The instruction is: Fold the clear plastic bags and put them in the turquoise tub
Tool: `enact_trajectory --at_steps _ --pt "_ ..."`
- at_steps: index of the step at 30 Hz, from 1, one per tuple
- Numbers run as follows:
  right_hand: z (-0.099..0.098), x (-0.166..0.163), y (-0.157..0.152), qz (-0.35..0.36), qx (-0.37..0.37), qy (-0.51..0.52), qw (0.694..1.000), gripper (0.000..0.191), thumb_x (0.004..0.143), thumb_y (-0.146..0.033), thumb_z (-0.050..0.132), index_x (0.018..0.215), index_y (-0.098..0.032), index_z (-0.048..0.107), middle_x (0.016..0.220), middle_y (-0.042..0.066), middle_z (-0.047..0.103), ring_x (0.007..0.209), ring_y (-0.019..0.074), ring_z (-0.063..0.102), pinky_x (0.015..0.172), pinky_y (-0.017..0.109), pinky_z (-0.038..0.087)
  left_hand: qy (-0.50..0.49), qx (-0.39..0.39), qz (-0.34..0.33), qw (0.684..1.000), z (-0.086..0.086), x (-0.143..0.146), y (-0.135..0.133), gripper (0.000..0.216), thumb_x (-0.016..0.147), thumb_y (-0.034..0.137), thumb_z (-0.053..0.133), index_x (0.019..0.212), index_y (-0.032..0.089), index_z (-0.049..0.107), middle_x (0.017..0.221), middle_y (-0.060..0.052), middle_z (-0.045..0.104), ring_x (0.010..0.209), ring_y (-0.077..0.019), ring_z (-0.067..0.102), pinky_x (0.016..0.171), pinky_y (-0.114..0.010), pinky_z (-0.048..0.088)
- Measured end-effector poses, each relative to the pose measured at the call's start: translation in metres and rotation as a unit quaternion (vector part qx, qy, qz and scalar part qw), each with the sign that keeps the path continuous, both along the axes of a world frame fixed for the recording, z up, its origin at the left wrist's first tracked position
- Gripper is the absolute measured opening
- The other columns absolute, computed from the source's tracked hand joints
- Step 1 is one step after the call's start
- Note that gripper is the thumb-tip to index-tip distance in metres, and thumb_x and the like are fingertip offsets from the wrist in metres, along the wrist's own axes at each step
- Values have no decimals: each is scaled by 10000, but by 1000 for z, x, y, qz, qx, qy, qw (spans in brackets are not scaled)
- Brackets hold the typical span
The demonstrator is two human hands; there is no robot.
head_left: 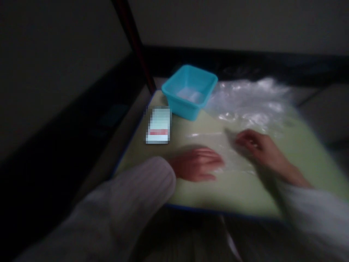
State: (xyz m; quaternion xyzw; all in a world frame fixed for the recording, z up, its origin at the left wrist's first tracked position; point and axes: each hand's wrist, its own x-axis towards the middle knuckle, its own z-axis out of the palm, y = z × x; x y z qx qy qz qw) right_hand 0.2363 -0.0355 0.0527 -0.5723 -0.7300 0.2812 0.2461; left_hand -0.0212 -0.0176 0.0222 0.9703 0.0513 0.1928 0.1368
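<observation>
My left hand (200,163) lies flat, fingers stretched out, over a clear plastic bag (231,154) spread on the pale yellow-green tabletop (226,193). Near the right end of that bag is my right hand (257,147), its fingers curled and pressed together. Small light spots show at the curled fingers, but blur hides what they are. Just beyond the hands stands a turquoise plastic basin (181,109) with something whitish in it.
A pile of crumpled clear plastic bags (253,102) covers the back right of the table. Left of the basin lies a pixelated phone-like screen (159,125). A dark red pole (136,47) rises behind the table's left corner. The table has a blue edge.
</observation>
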Motion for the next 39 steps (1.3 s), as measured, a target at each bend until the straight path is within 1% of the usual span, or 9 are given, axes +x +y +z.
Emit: enact_trajectory --at_steps 3,6,8,13,21,27,30,34,39 --pt "2 -1 -3 -9 49 -112 992 305 912 -399 414 1059 -180 569 913 109 706 745 238 659 649 330 463 -24 5 31 999 0 -6 7 328 923 329 455 1094 101 616 1062 -163 681 1018 -226 625 941 -393 469" --pt "-2 -7 -3 24 67 -175 982 341 945 -385 350 1063 -170 588 915 130 695 764 249 648 682 350 458 -30 17 26 999 -1 -6 6 311 928 316 440 1066 114 631 1013 -155 696 965 -217 638 906 -390 490" --pt "-6 -10 -1 55 90 -191 976 354 959 -353 312 1089 -153 574 983 150 681 853 264 640 778 393 457 -31 25 14 999 0 -4 2 306 920 319 459 1062 112 636 1013 -150 698 964 -214 638 929 -382 479" --pt "-18 -13 4 116 135 -202 963 336 964 -306 307 1215 -164 481 1223 137 602 1093 272 580 1039 561 268 -26 18 -23 999 3 2 -9 346 901 355 500 1098 96 619 1020 -145 687 986 -212 623 978 -355 439" --pt "-26 -28 9 187 140 -169 958 407 953 -304 349 1349 -216 384 1337 129 535 1292 277 428 1079 627 159 9 -2 -86 996 5 17 -32 480 881 478 499 1182 108 558 1083 -143 649 1054 -233 574 997 -380 399" --pt "-22 -35 8 264 140 -151 942 420 957 -257 349 1377 -234 360 1407 72 482 1357 235 333 1117 576 144 19 9 -101 995 6 20 -42 499 887 500 470 1214 134 557 1197 -134 614 1163 -228 526 1086 -363 304" --pt "-10 -22 7 237 163 -149 946 367 961 -264 352 1310 -203 448 1324 85 565 1251 235 484 1108 535 230 -17 1 -20 1000 7 11 -23 406 936 406 402 1211 149 555 1213 -117 612 1190 -209 514 1108 -384 281" --pt "3 10 8 176 168 -191 951 347 962 -304 339 1177 -189 587 1220 90 639 1128 276 582 1035 529 359 -27 -22 191 981 1 -8 20 398 925 277 442 1299 143 459 1307 -134 541 1255 -230 455 1090 -456 293" --pt "6 34 9 162 114 -238 951 406 964 -341 322 1201 -165 600 1206 106 643 1106 300 585 939 491 459 54 -32 261 963 -10 -18 46 454 887 217 489 1322 117 408 1375 -152 476 1316 -224 388 1137 -464 184"
